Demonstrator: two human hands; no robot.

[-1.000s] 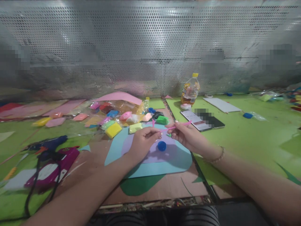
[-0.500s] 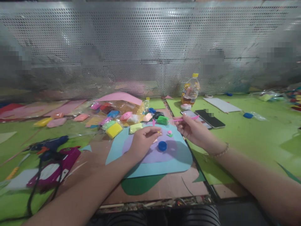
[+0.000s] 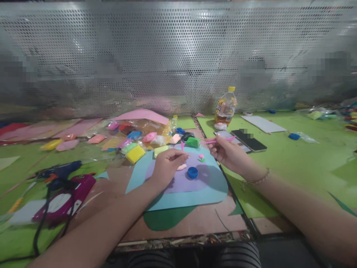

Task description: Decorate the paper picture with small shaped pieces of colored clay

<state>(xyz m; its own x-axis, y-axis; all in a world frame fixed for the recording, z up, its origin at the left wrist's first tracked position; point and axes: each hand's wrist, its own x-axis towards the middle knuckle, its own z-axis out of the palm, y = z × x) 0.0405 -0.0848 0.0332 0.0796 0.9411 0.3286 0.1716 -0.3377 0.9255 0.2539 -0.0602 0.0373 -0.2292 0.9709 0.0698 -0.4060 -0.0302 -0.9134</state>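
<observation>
My left hand (image 3: 166, 166) rests on a lilac paper shape (image 3: 184, 180) that lies on a light blue sheet (image 3: 178, 195); its fingertips are pinched together on something too small to name. A small pale clay piece (image 3: 182, 167) lies just right of those fingers. My right hand (image 3: 226, 152) hovers to the right and grips a thin pink tool (image 3: 220, 140). Between the hands sit a blue cap (image 3: 192, 172) and a tiny pink and green clay flower (image 3: 201, 158).
Several packets of coloured clay (image 3: 135, 153) lie behind the sheet. A glue gun (image 3: 60, 171) and a magenta box (image 3: 65, 197) are at left. Two phones (image 3: 242, 139) and an oil bottle (image 3: 225, 107) stand at right on the green table (image 3: 292, 160). A perforated metal wall (image 3: 178, 56) closes the back.
My right hand drew away to the right with the pink tool, uncovering the small clay flower. My left hand lowered onto the lilac paper, and the pale clay piece now lies beside it.
</observation>
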